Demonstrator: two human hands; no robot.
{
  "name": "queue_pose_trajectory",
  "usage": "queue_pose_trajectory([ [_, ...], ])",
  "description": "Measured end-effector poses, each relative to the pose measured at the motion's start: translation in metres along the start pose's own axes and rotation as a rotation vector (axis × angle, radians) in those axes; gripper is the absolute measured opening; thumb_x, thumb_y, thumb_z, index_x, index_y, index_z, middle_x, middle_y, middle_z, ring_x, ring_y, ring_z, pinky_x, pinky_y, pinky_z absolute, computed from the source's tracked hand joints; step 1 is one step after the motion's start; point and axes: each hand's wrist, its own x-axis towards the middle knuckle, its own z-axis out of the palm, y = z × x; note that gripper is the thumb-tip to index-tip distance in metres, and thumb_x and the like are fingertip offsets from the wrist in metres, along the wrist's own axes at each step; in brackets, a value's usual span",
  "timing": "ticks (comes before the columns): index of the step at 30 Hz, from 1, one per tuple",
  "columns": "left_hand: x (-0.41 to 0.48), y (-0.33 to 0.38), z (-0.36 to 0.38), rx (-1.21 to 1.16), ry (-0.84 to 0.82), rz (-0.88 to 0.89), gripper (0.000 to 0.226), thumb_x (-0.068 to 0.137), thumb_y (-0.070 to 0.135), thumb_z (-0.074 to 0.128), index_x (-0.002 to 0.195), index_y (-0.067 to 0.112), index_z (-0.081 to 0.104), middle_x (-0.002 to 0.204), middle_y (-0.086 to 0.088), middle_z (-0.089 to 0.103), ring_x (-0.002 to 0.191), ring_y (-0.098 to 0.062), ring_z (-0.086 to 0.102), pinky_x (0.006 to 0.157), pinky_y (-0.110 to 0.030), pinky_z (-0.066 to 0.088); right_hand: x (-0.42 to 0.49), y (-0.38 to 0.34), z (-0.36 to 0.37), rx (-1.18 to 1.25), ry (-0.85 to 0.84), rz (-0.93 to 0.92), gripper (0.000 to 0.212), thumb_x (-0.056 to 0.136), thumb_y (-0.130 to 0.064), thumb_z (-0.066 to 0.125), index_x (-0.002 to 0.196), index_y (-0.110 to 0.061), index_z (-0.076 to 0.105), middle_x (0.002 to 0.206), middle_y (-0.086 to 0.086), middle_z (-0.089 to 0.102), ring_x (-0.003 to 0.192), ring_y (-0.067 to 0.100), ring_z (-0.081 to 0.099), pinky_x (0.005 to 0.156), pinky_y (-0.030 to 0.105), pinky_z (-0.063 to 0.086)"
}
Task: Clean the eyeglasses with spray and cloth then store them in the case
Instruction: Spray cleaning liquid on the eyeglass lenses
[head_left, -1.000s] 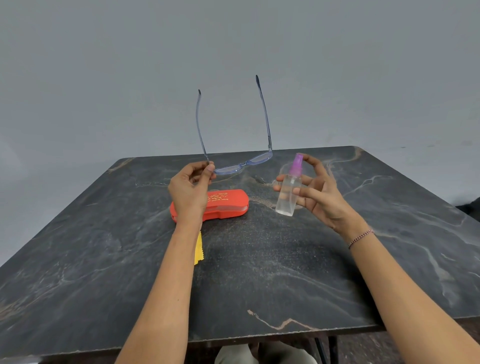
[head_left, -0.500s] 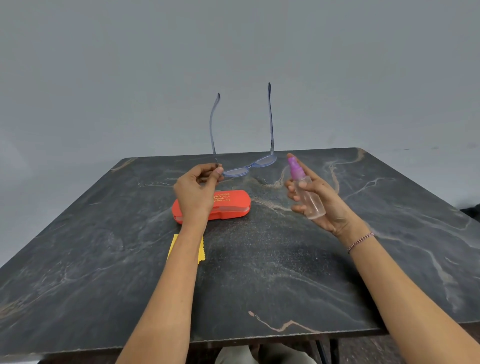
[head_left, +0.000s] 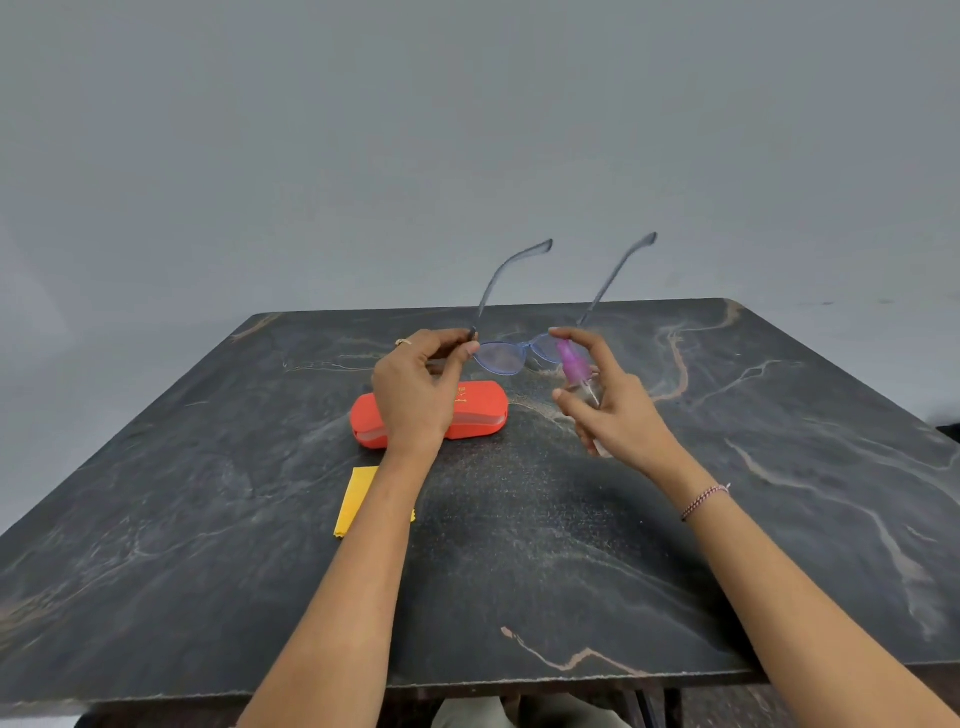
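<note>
My left hand (head_left: 415, 395) pinches the blue-framed eyeglasses (head_left: 501, 356) at their left hinge and holds them above the table, lenses facing me, temples pointing up and away. My right hand (head_left: 610, 400) grips a small clear spray bottle (head_left: 576, 371) with a purple nozzle, index finger on top, the nozzle close to the right lens. An orange glasses case (head_left: 475, 410), closed, lies on the table under my left hand. A yellow cloth (head_left: 356, 499) lies flat nearer to me, partly hidden by my left forearm.
The dark marble-patterned table (head_left: 519, 571) fills the view, its near edge just above my lap. A plain grey wall stands behind it. My right wrist wears a thin bracelet (head_left: 704, 501).
The glasses have tilted so the lenses face me and the temples lean to the right. My right hand has brought the bottle's nozzle up close to the right lens.
</note>
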Motion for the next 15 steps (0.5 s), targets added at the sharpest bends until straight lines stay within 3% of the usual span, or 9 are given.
queue_pose_trajectory([
  [3,-0.001,0.002,0.002,0.032,-0.002,0.046,0.011,0.079,0.024,0.072,0.089,0.018,0.074,0.086,0.010,0.072,0.081,0.000,0.062,0.068,-0.014,0.047,0.002,0.001,0.002,-0.103,0.074,-0.026,0.052,0.089,-0.007,0.054,0.125,-0.040,0.037,0.045,-0.002,0.050,0.040,0.033,0.048,0.043,0.033,0.050],
  [5,-0.003,0.004,0.002,0.048,-0.006,0.078,0.011,0.079,0.025,0.072,0.088,0.019,0.074,0.085,0.011,0.072,0.079,-0.003,0.062,0.065,-0.011,0.044,0.003,0.001,0.003,-0.160,0.121,-0.039,0.050,0.088,-0.007,0.054,0.123,-0.039,0.037,0.044,-0.003,0.047,0.040,0.027,0.046,0.045,0.037,0.050],
  [9,-0.004,0.005,0.003,0.118,0.008,0.122,0.010,0.079,0.029,0.072,0.087,0.024,0.074,0.077,0.009,0.070,0.069,-0.005,0.054,0.059,-0.017,0.040,0.005,0.001,0.007,-0.218,0.160,-0.037,0.049,0.087,-0.006,0.054,0.123,-0.034,0.037,0.049,-0.009,0.048,0.040,0.007,0.048,0.046,0.023,0.046],
  [11,-0.004,0.005,0.003,0.132,0.018,0.138,0.011,0.078,0.030,0.072,0.086,0.024,0.074,0.074,0.010,0.069,0.069,-0.002,0.048,0.059,-0.012,0.036,0.005,0.000,0.009,-0.250,0.157,-0.037,0.049,0.086,-0.007,0.054,0.123,-0.034,0.037,0.055,-0.007,0.050,0.045,0.005,0.052,0.050,0.014,0.039],
  [15,-0.004,0.006,0.003,0.152,0.028,0.169,0.012,0.076,0.031,0.073,0.086,0.024,0.075,0.072,0.013,0.066,0.068,-0.002,0.041,0.059,-0.008,0.035,0.005,0.001,0.014,-0.309,0.134,-0.053,0.053,0.084,-0.005,0.053,0.119,-0.039,0.032,0.061,0.008,0.058,0.046,0.016,0.052,0.053,0.022,0.041],
])
